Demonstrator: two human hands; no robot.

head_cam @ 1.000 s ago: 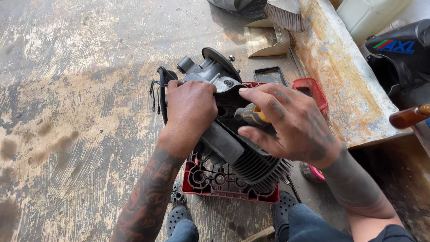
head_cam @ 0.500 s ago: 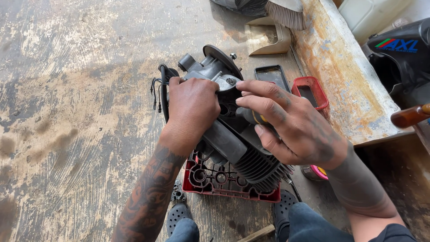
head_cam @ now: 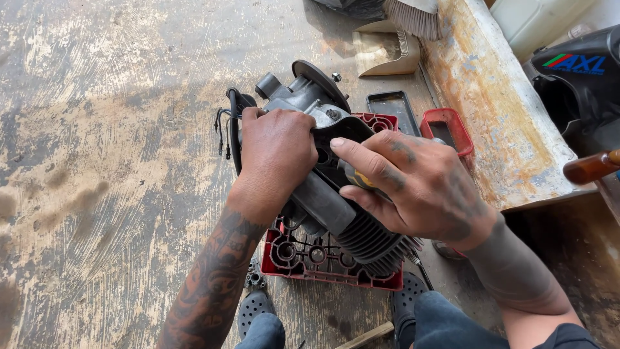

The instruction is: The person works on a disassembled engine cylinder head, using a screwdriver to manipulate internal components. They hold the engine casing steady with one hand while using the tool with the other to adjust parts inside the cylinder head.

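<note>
The small engine (head_cam: 323, 174) lies tilted on a red plastic crate (head_cam: 310, 255) on the stained floor. The left hand (head_cam: 278, 152) presses it with fingers together; the right hand (head_cam: 413, 184) pinches a yellow-handled tool (head_cam: 359, 178). Two small trays (head_cam: 394, 106) lie far right, contents unclear.

The floor (head_cam: 110, 161) is worn grey concrete, mottled with pale scuffs and brownish stains, and flat daylight falls evenly across it with only soft shadows. Along the right runs a raised concrete ledge (head_cam: 497, 116), its top rusty orange and flaking, with a darker, lower surface beside it at the right edge. At the top, a brush with stiff bristles (head_cam: 413, 16) rests above a beige dustpan (head_cam: 387, 55) lying on the floor. A black rectangular tray (head_cam: 394, 106) and a red one (head_cam: 449, 129) lie side by side near the ledge. A black moulded plastic body (head_cam: 575, 84) sits on the far right, and a brown wooden handle (head_cam: 591, 168) pokes in below it.
</note>
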